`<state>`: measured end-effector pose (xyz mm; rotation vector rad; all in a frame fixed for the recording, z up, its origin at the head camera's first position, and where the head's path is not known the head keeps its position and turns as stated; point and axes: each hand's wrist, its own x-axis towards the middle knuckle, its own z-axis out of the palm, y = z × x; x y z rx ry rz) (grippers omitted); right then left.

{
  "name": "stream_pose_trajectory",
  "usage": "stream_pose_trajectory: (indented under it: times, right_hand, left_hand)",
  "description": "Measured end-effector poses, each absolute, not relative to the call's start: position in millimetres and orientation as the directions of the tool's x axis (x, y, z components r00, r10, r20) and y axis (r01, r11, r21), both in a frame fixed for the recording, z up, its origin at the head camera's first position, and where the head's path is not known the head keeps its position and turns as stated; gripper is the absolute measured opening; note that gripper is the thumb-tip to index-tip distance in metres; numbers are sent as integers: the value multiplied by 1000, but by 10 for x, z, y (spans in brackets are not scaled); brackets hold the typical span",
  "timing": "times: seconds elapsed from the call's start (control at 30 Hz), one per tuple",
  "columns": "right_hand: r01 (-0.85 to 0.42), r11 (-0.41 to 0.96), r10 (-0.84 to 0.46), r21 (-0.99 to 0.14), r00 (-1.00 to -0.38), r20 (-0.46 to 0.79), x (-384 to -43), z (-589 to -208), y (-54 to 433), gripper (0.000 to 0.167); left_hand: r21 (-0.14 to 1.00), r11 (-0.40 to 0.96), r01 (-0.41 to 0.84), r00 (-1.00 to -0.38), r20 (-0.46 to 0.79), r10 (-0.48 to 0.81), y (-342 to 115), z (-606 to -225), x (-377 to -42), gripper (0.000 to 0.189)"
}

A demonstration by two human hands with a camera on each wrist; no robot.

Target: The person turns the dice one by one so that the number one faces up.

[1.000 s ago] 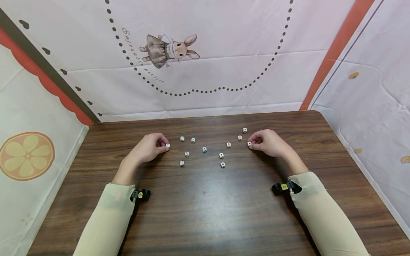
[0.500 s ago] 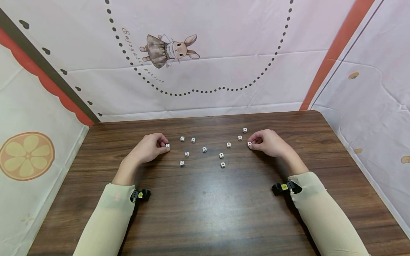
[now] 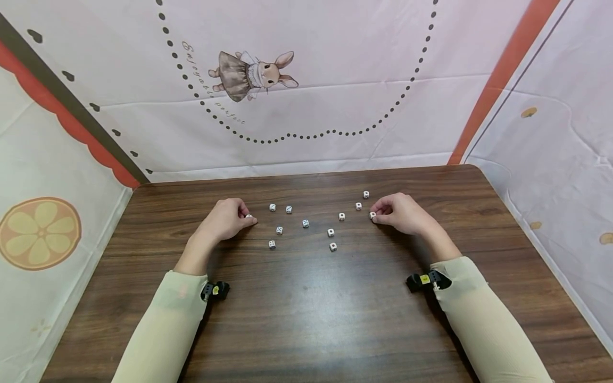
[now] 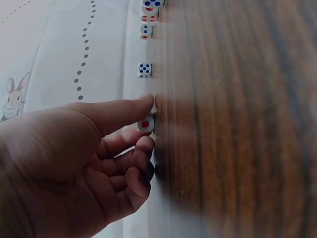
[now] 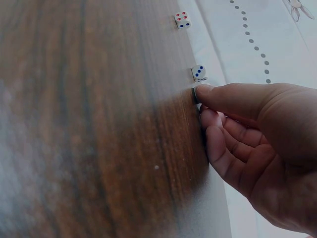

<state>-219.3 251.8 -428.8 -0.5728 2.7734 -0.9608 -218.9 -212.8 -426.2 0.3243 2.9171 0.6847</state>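
Note:
At the left of the table, my left hand [image 3: 225, 219] pinches a small white die [image 3: 248, 216] between thumb and fingers, low at the tabletop. The left wrist view shows a red dot on that die [image 4: 145, 124], framed by the thumb above and the curled fingers below. On the other side, my right hand [image 3: 399, 214] pinches another white die [image 3: 372, 215]. In the right wrist view my right thumb [image 5: 233, 99] covers most of it. Nearest to the left hand stands a die [image 3: 272, 207]; a die [image 3: 358, 206] stands just left of the right fingertips.
Several more dice lie spread between the hands, among them a die [image 3: 305, 223] near the middle and a die [image 3: 333, 247] closest to me. The brown wooden table [image 3: 306, 319] ends at the back against a white printed cloth [image 3: 335, 96].
My left hand and forearm have shifted slightly to the right, and the left thumb now covers more of its die. The right hand and the other dice have stayed put.

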Motion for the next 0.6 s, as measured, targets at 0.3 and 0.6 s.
stream_pose_trajectory:
  times: [0.3, 0.6]
  right_hand:
    - [-303, 723, -400, -621, -916, -19, -2187, -4279, 2511, 10]
    - [-296, 730, -394, -616, -919, -25, -2184, -4275, 2515, 11]
  left_hand:
    - [504, 832, 231, -963, -6, 271, -2147, -4296, -2194, 12]
    - [530, 815, 233, -960, -11, 281, -2161, -4285, -2177, 12]
